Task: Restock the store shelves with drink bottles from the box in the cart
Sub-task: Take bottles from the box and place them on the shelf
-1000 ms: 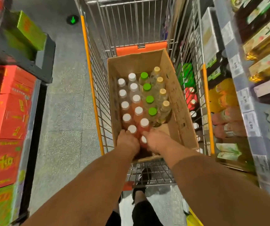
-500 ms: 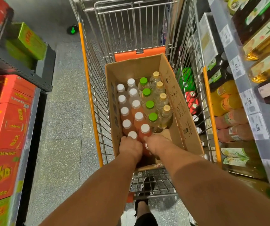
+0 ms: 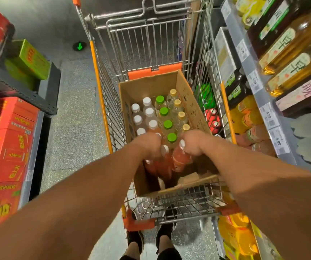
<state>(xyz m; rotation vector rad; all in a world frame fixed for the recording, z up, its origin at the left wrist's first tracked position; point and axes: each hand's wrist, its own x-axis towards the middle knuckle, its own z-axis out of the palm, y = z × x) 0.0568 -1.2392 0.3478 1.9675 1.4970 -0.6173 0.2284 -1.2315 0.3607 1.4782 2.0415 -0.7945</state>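
Note:
An open cardboard box [image 3: 192,102] stands in the wire cart [image 3: 102,102]. It holds several upright drink bottles with white, green [image 3: 167,124] and yellow [image 3: 181,115] caps. My left hand [image 3: 147,145] grips white-capped orange-red bottles [image 3: 165,162] by their necks, lifted above the box's near end. My right hand [image 3: 194,142] grips the neck of another orange-red bottle [image 3: 181,159], also raised. The shelf [image 3: 269,117] on the right carries rows of lying drink bottles behind price tags.
Red cartons [image 3: 8,139] are stacked on the left, with green cartons [image 3: 30,59] on a dark rack above. The grey aisle floor [image 3: 72,113] runs between rack and cart. My feet [image 3: 149,241] stand behind the cart.
Both hands closed on the near orange-red bottles and have lifted them up out of the box's near end. The camera has moved closer over the cart.

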